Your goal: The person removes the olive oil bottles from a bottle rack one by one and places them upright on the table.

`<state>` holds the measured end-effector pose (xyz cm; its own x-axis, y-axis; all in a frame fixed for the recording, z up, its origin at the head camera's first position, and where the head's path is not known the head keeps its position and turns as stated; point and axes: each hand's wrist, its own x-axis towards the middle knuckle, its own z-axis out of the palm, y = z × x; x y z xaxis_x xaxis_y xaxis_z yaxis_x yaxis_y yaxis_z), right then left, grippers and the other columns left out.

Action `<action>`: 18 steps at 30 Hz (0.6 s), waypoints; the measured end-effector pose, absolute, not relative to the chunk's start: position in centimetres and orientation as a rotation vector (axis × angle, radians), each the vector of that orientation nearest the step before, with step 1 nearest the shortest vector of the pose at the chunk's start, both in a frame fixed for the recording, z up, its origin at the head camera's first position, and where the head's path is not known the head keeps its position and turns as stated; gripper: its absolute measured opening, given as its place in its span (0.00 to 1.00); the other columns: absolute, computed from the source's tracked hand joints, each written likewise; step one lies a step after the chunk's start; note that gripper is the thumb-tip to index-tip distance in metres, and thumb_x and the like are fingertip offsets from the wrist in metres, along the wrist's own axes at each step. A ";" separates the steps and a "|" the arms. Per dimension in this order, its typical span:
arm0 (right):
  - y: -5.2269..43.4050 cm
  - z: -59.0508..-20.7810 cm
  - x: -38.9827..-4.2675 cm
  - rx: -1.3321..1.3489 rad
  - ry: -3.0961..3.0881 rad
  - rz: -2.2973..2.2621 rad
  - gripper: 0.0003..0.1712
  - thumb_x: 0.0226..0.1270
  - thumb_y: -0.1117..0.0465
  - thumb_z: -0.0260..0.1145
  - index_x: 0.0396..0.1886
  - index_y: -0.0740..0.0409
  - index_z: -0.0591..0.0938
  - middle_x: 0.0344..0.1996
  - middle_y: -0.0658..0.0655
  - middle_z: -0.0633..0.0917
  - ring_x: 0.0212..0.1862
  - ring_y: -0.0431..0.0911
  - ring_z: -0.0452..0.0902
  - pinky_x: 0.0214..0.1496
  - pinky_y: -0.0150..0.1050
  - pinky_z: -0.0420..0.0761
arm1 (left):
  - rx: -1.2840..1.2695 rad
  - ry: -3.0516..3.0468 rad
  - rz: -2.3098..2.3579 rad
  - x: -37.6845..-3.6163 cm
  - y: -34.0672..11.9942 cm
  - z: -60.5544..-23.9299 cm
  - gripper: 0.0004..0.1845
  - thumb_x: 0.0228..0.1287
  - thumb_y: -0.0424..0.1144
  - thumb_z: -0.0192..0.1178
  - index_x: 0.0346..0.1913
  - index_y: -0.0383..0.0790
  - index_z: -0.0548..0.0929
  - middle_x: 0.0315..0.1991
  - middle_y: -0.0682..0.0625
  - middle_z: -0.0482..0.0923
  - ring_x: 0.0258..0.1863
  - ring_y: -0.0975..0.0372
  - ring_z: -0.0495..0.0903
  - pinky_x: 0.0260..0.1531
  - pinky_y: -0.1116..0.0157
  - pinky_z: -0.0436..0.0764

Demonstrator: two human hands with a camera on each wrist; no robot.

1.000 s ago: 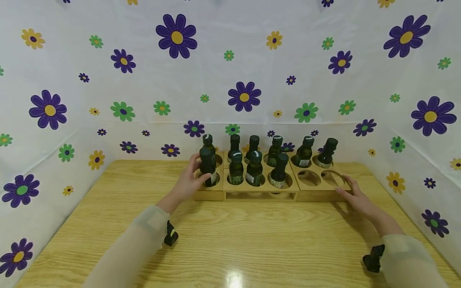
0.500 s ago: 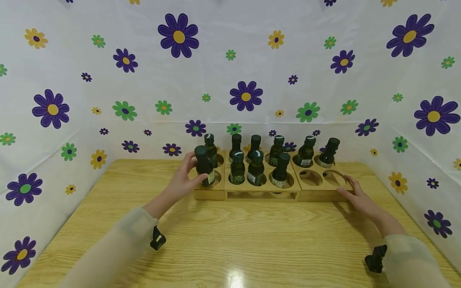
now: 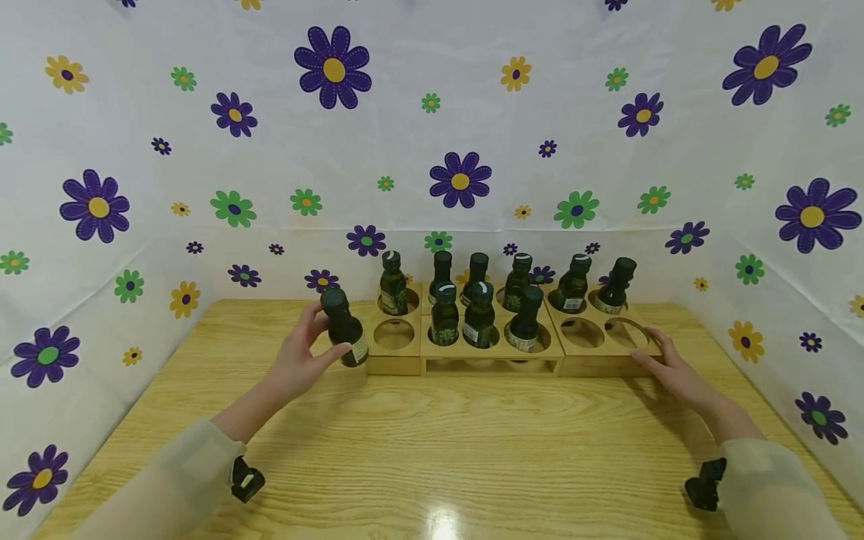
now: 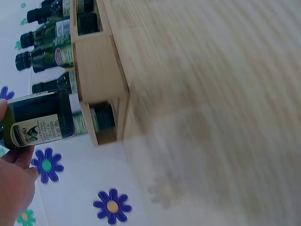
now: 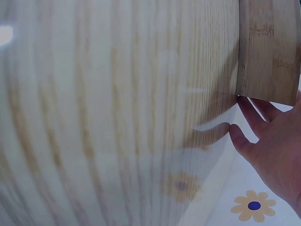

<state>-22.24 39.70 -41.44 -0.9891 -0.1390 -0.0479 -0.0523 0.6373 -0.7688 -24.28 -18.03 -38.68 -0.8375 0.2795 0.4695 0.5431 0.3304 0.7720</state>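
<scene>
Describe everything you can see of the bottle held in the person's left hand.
The bottle is small, of dark green glass, with a dark screw cap and a pale label bearing small print and a green picture, clearest in the left wrist view. The left hand grips it round the body, tilted with the cap leaning left. It is held just left of the wooden rack, beside an empty front hole, apparently clear of the table.

A staged recording booth, not a lived-in room: a wooden worktop (image 3: 432, 442) is walled on three sides by white flower-print sheeting (image 3: 432, 135), with only a wooden rack (image 3: 493, 352) of bottles (image 3: 479, 315) on it.
</scene>
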 end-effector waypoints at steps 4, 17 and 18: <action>39.7 -41.4 -22.3 -0.155 2.743 -1.290 0.43 0.80 0.51 0.45 0.74 0.70 0.32 0.69 0.81 0.32 0.64 0.81 0.48 0.60 0.73 0.52 | -0.699 -2.336 -1.480 -23.6 -19.6 -38.8 0.31 0.61 0.23 0.64 0.64 0.31 0.62 0.52 0.31 0.77 0.56 0.43 0.75 0.63 0.43 0.61; 39.7 -41.3 -22.3 -0.138 2.741 -1.279 0.44 0.80 0.49 0.45 0.74 0.70 0.32 0.69 0.81 0.33 0.64 0.81 0.46 0.60 0.74 0.51 | -0.577 -2.406 -1.376 -21.8 -23.7 -40.3 0.30 0.64 0.26 0.62 0.65 0.32 0.60 0.52 0.33 0.77 0.53 0.79 0.70 0.63 0.68 0.63; 39.7 -41.3 -22.2 -0.136 2.742 -1.275 0.44 0.80 0.49 0.45 0.74 0.70 0.32 0.69 0.81 0.33 0.64 0.81 0.46 0.60 0.74 0.51 | -0.568 -2.414 -1.371 -21.7 -23.9 -40.4 0.30 0.64 0.26 0.62 0.65 0.32 0.60 0.53 0.32 0.77 0.53 0.80 0.70 0.63 0.69 0.63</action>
<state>-22.25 39.67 -41.28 -0.9894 -0.1293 -0.0659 -0.0330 0.6425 -0.7655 -21.73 -23.87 -40.38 -0.8744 0.1865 0.4478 0.4802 0.4641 0.7443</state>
